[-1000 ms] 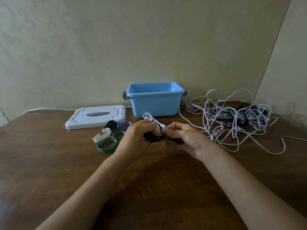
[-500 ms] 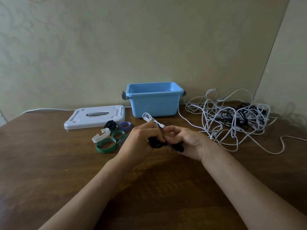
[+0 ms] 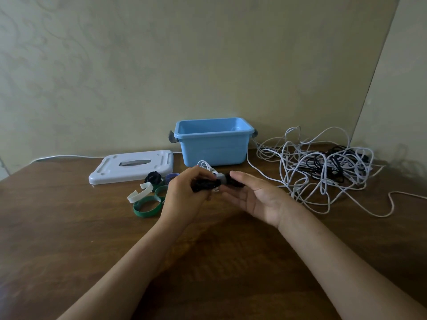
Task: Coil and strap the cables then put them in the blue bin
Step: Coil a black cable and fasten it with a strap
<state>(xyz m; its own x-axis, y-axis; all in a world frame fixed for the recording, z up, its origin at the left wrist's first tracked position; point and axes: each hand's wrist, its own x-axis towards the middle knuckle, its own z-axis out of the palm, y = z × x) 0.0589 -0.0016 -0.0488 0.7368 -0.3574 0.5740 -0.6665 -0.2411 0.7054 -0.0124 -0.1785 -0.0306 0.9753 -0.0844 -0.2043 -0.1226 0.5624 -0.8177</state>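
Head view: left hand (image 3: 184,192) fingers clenched on small white coil (image 3: 208,167) with black strap (image 3: 204,184), above tabletop (image 3: 69,239) before bin (image 3: 212,142); right hand (image 3: 256,195) released, fingers straight alongside. Best pulled snug, fastened before letting go.

Left hand (image 3: 184,192) around strapped white cable coil (image 3: 208,179); right hand (image 3: 256,195) open-palmed beside it; blue bin (image 3: 212,144) behind.
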